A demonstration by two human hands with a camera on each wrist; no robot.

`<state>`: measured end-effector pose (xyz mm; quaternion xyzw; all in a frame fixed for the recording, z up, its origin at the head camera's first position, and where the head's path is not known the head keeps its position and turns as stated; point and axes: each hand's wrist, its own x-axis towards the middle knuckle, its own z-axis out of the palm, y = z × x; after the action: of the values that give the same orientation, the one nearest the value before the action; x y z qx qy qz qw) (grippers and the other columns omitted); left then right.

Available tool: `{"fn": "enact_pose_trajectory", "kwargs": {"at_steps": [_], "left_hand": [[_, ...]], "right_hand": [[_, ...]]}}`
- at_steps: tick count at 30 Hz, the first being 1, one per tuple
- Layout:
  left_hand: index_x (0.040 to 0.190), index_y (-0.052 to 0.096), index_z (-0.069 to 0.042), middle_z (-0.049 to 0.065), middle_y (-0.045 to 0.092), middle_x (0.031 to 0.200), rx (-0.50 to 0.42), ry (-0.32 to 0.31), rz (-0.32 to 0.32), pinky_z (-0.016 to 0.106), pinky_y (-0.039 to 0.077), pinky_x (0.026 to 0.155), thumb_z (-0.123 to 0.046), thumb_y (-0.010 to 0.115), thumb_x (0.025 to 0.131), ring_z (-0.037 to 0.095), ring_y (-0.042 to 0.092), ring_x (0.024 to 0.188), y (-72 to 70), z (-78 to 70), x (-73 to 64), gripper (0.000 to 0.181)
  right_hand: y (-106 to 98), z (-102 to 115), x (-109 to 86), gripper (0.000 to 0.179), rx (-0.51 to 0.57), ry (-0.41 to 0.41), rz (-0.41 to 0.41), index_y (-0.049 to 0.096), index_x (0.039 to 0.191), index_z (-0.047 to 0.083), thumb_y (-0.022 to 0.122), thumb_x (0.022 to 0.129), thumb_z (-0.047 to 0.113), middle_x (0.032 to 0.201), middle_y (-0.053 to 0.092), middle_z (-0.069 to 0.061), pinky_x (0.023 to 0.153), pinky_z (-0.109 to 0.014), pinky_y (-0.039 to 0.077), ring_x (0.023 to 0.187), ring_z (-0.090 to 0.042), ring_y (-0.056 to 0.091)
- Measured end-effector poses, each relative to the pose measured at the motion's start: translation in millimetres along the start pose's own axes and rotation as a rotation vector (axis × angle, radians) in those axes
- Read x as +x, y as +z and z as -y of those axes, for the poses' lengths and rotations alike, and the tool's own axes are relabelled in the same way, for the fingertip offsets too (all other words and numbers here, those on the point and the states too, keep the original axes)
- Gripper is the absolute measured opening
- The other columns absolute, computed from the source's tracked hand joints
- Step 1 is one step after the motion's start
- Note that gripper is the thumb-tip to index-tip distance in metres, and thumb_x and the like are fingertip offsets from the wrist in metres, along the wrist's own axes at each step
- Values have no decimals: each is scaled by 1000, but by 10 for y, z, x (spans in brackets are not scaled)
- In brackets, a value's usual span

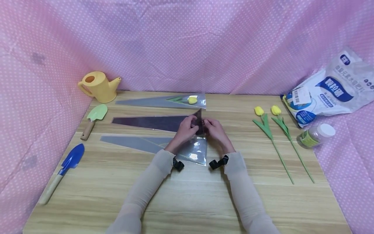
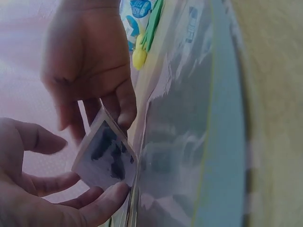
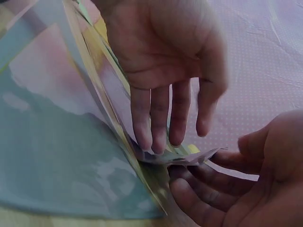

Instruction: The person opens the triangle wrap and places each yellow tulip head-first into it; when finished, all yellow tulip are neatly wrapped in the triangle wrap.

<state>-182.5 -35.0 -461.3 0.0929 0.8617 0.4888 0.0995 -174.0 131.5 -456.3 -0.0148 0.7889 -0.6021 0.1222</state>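
Observation:
A dark, tapering flower sleeve lies across the table, its wide right end lifted between both hands. My left hand has its fingers stretched out; in the right wrist view those straight fingertips touch the film, thumb apart. At the raised edge, my right hand pinches the sleeve with bent fingers. Nearer the person lies a grey, gold-lined sleeve, partly covered by the left forearm. Behind the dark one, another clear grey sleeve holds a yellow tulip.
Two yellow tulips lie to the right, beside a jar and a white fertilizer bag. On the left are a yellow watering can, a green trowel and a blue trowel. Pink dotted cloth hangs behind.

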Motion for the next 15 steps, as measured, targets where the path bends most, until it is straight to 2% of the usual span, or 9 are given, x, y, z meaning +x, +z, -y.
{"fn": "enact_pose_trajectory", "kwargs": {"at_steps": [3,7,11,15], "left_hand": [[126,57,-4,16,61,124,-21,-22,-22,42,55,95,-21,63,93,30,64,110,12,-3,11,38],[111,62,-6,13,66,113,-36,-42,-67,38,53,92,-32,69,91,26,63,103,21,1,22,34],[100,66,-7,10,69,101,-36,-51,-99,33,49,82,-33,69,91,23,61,93,5,12,38,28],[96,69,-7,10,71,98,-21,-62,-112,33,49,83,-25,66,92,23,63,93,-8,14,55,19]], "right_hand": [[19,9,-1,47,96,23,20,53,139,-3,33,110,27,128,62,-27,87,-28,55,102,-23,66],[48,26,6,55,230,73,48,47,144,-2,29,110,37,119,64,-17,85,-33,59,90,-10,66],[74,47,8,59,262,98,58,44,146,-1,26,109,42,124,62,-19,86,-37,60,97,-20,69],[89,50,1,59,258,110,61,44,146,1,25,109,43,135,58,-27,86,-37,60,111,-36,67]]}}
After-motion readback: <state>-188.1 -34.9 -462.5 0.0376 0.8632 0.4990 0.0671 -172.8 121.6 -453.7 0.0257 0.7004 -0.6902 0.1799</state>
